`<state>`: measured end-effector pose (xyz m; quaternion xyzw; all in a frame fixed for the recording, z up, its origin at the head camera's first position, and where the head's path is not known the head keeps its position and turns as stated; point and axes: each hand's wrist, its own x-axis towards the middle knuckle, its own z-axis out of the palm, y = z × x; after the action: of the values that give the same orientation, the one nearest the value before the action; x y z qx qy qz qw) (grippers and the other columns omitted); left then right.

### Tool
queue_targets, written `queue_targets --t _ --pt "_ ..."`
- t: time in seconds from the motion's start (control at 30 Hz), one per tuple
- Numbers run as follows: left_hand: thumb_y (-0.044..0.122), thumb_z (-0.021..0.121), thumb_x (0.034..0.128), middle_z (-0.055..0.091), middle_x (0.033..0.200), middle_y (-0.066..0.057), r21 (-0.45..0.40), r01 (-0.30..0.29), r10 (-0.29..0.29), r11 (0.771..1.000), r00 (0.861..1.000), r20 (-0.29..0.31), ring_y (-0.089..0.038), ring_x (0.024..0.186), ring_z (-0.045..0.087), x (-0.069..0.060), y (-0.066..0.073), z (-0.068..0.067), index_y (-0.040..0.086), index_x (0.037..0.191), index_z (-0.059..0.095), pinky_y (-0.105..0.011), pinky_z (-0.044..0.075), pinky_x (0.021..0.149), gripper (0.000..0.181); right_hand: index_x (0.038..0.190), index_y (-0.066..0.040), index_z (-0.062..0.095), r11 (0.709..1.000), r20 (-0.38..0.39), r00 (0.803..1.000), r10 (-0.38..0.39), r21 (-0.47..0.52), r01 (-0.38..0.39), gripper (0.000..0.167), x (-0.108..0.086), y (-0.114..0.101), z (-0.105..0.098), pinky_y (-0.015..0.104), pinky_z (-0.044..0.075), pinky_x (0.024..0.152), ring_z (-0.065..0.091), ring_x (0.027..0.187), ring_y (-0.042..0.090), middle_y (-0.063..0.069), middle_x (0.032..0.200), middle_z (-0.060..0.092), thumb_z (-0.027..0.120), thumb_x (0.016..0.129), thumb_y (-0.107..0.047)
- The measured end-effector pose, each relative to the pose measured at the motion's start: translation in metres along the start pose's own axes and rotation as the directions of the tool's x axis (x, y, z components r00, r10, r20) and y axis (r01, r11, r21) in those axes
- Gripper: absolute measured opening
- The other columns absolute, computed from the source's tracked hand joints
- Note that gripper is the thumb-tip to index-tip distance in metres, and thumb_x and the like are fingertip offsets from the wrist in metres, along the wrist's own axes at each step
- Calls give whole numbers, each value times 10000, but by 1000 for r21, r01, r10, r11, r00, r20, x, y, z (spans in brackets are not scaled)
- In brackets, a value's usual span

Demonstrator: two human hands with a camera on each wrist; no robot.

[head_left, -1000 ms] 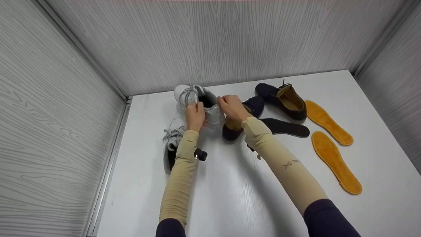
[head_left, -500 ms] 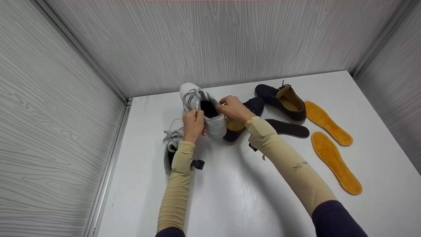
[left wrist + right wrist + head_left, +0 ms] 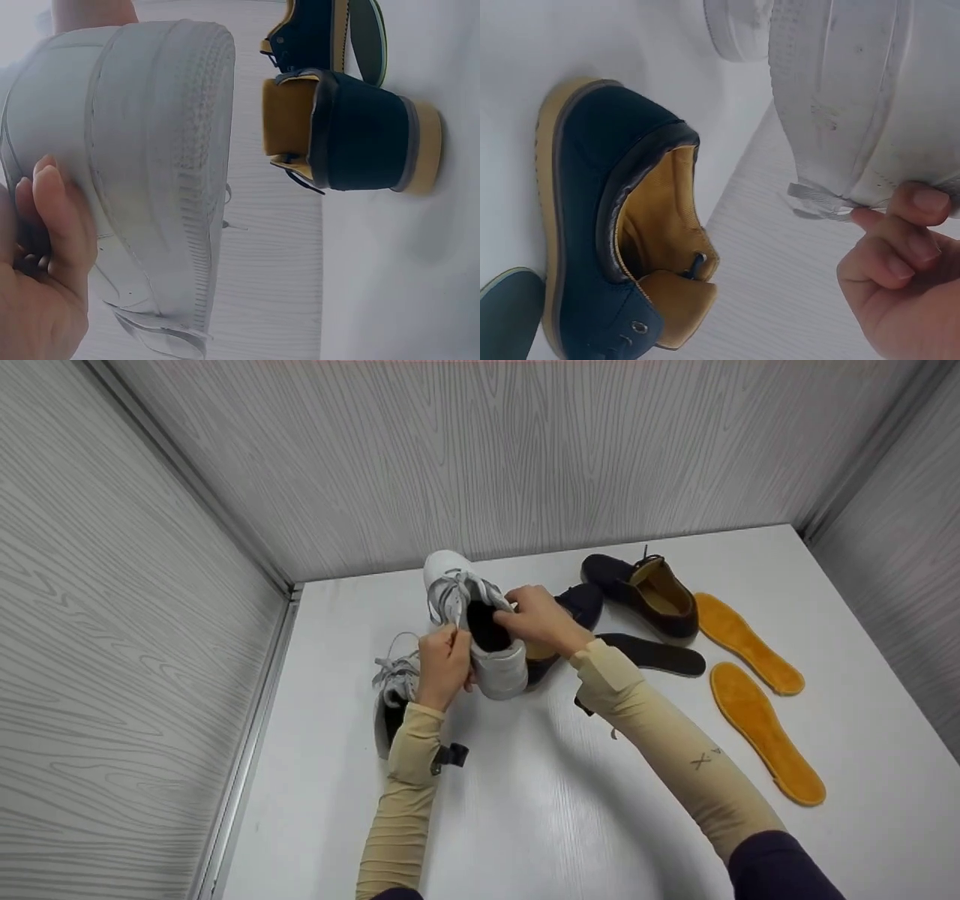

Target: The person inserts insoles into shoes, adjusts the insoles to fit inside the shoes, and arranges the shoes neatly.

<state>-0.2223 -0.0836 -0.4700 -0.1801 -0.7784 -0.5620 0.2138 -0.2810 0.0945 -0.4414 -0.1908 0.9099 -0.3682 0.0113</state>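
A white lace-up shoe (image 3: pixel 501 671) is held between both hands, its dark opening facing up and its toe pointing at the back wall. My left hand (image 3: pixel 442 667) grips its left side near the laces; in the left wrist view the fingers (image 3: pixel 56 202) curl against the white upper (image 3: pixel 142 150). At the opening's right edge my right hand (image 3: pixel 544 619) pinches the collar, thumb at the inside. The right wrist view shows the right hand (image 3: pixel 911 277) at the shoe's rim with several fingers curled.
Left of the held shoe lies another white shoe (image 3: pixel 394 697). To the right are two dark shoes (image 3: pixel 577 604) (image 3: pixel 637 589) with tan linings, a black insole (image 3: pixel 660 655) and two orange insoles (image 3: pixel 742 637) (image 3: pixel 769 735). A wall (image 3: pixel 525 457) stands behind the table.
The held white shoe has moved toward the person and to the right, turning so its toe points more to the back. Both hands have moved with it, still holding it.
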Motion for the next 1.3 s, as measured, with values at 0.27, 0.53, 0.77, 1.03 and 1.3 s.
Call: queue_targets --t 0.27,0.53,0.77,1.03,1.3 --pt "-114 470 904 487 409 -129 -31 -26 27 999 999 36 41 303 399 -19 32 -7 11 580 440 -264 336 259 349 636 -125 477 989 -27 997 -78 -130 74 268 -25 -6 -1 361 409 543 462 579 176 -35 614 473 599 850 -232" --pt "-157 477 885 473 378 -115 -61 -97 102 993 991 86 57 304 380 -38 42 -9 9 584 447 -240 320 255 345 710 -66 584 981 -80 991 -105 -172 90 217 -49 -17 -2 434 469 581 520 605 221 14 638 547 628 812 -252" --pt "-178 498 854 476 385 -90 -69 -120 127 990 985 119 58 309 385 -59 50 -11 19 599 452 -208 320 264 325 955 -18 651 979 -102 981 -163 -144 147 199 -79 -24 2 465 491 545 565 592 253 82 681 595 630 834 -175" --pt "-177 485 872 488 389 -58 -179 -137 164 974 976 145 -74 258 423 -86 26 -2 50 608 460 -194 322 267 349 832 -40 568 967 -166 959 -231 -145 208 108 -107 -23 10 410 428 477 481 518 197 -8 589 457 636 820 -122" --pt "-209 476 841 479 389 -62 -207 -110 145 972 976 163 -3 287 404 -106 39 6 44 599 453 -182 316 272 350 833 -49 582 969 -168 957 -238 -108 222 82 -131 -13 17 350 410 502 445 557 158 -28 632 448 641 796 -93"
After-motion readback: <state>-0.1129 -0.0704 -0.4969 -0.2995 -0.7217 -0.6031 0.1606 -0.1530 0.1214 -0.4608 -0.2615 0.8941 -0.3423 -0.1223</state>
